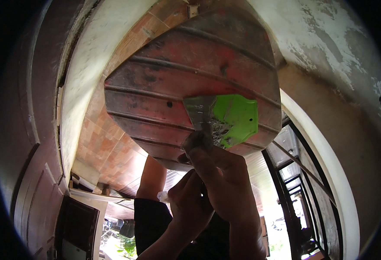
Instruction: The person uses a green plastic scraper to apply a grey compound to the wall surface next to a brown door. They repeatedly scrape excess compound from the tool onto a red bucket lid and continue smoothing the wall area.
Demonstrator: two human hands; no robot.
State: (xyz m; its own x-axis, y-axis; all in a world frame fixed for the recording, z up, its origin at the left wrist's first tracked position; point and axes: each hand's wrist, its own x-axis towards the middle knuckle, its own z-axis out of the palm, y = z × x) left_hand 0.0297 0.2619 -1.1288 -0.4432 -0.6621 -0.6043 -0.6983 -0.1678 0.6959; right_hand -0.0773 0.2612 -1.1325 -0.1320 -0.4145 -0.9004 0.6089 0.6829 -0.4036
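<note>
In front of me, a worn red, ribbed panel (156, 97) with dark stains and angled edges fills the upper middle. Against it lies a green plastic plate (242, 115) with a small hole, smeared with grey paste (221, 133). A grey metal putty knife (198, 107) overlaps the plate's left side. My right hand (229, 177) is closed, its fingers pinched at the narrow lower end of the blade; the handle is hidden. Just below and to the left, my left hand (188, 199) is curled closed close to the right one. What it grips is hidden.
Tan and orange tiles (108, 149) lie behind the panel. A bare limb (152, 175) and dark cloth (149, 221) show at the lower middle. Dark metal framing (303, 190) stands right, a wooden door (30, 195) left, and a peeling wall (325, 39) upper right.
</note>
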